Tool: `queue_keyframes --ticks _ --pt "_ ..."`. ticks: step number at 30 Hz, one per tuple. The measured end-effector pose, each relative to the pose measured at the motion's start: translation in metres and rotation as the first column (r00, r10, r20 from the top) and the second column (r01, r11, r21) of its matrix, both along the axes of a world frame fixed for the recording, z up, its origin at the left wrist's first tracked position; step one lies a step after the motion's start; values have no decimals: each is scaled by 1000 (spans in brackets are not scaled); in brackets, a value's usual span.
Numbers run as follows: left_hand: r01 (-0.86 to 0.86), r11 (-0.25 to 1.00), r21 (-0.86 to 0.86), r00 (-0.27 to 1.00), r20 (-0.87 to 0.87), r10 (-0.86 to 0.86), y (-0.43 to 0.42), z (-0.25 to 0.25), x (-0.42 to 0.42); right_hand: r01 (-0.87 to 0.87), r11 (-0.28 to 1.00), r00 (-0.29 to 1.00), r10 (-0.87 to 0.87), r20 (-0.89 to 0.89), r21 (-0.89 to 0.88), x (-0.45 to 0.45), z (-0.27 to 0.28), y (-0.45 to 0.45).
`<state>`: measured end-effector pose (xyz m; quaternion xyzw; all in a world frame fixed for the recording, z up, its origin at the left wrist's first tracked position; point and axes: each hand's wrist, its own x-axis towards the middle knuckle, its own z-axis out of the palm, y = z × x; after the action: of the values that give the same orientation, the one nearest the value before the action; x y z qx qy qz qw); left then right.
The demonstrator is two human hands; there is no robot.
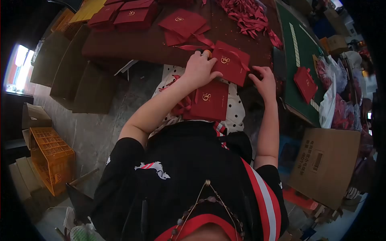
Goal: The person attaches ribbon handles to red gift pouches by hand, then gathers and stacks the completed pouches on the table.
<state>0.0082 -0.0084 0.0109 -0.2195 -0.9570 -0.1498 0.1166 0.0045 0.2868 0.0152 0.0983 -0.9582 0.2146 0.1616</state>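
red packet (235,69), gold monogram (225,60), ribbon (241,60) across face: at near edge of worktop (120,46), between hands. left hand (200,69): at its left edge; whether fingers grip, cannot tell. right hand (265,85): fingers apart, beside right edge. second packet (213,107), same monogram: on lap. cardboard box (325,166): printed chinese characters, too small to read.

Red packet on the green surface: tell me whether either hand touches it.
No, the red packet lies well apart from the right hand, the nearer one.
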Motion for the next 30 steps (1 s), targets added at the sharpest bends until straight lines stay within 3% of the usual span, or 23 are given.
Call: queue_keyframes --ticks 3,5,6,9,10,12,13,14,16,19,21,24,30 --pt "-18 1000 13 1000 -24 19 -1 -1 -5 25 999 998 -23 54 -39 1 0 -5" --pt "-31 999 35 999 -13 32 -2 -4 -6 92 950 991 -59 117 -297 1 1 -9" --pt "-42 997 62 999 3 42 -2 -5 -6 86 950 992 -54 116 -299 -3 -2 -8" --pt "-52 991 126 998 33 48 -3 -8 -7 18 540 999 20 35 -842 -14 -7 -9" --pt "-53 991 123 998 37 49 -3 -7 -6 21 537 999 22 38 -843 -14 -1 -15" --pt "-64 989 131 997 51 58 -2 -6 -6 48 302 998 16 55 -952 -16 9 -28" --pt "-63 990 129 997 51 57 -2 -6 -5 -20 108 992 122 -7 -994 -18 13 -35" --pt "-59 988 143 997 49 53 -2 -7 -6 -21 107 992 122 -8 -994 -20 16 -42" --pt "-60 986 154 997 46 54 -3 -10 -6 -87 -81 978 183 -101 -993 -22 21 -59" --pt "-142 952 270 990 18 142 0 -13 -7 -203 472 967 234 -100 -858 -15 29 -87" --pt "-159 942 296 987 20 160 1 -14 -4 -361 834 929 280 -243 -418 -10 33 -103" --pt "-219 930 297 976 79 205 2 -14 -3 -362 899 924 311 -222 -247 -11 8 -117" --pt "-243 894 377 970 106 219 1 -11 -3 -259 931 965 236 -117 -258 -11 -3 -129"
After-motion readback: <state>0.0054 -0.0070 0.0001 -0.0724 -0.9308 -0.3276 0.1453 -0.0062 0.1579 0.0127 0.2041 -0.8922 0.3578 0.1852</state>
